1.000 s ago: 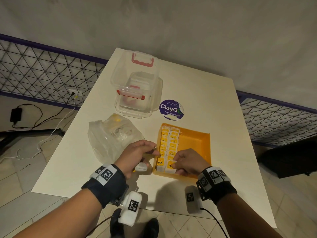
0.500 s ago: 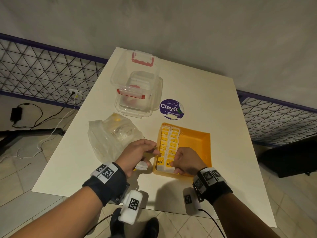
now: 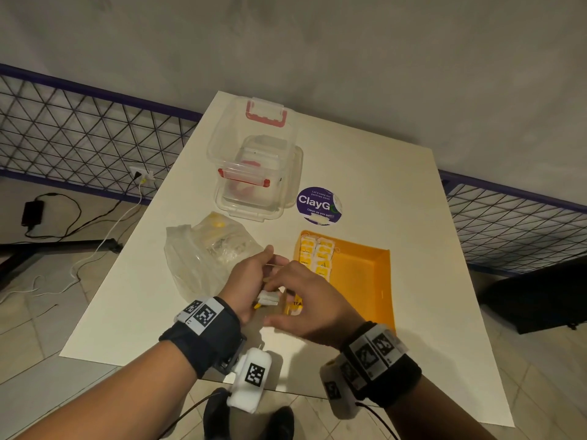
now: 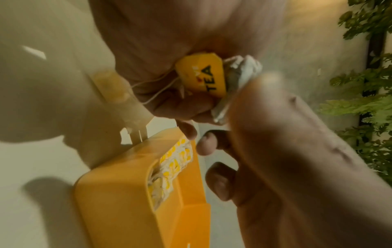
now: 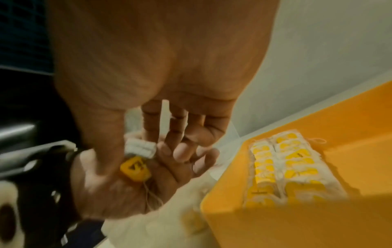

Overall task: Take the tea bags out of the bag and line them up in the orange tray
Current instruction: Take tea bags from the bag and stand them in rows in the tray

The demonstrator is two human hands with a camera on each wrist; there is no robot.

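Tea bags (image 3: pixel 269 299) in left grip (image 3: pixel 246 282); right grip (image 3: pixel 313 304) touching

The tray (image 3: pixel 359 274) is orange; inside it, white tea bags (image 3: pixel 317 255) carry yellow tags. Beside the tray, a yellow tag (image 4: pixel 203 75) bears black "TEA". Behind the tray sits a purple sticker (image 3: pixel 319 204) with white lettering.

Orange tray (image 3: pixel 359 274) right half bare; tea bag rows (image 3: pixel 317 255) fill left; plastic bag (image 3: pixel 203 255) flanks left.
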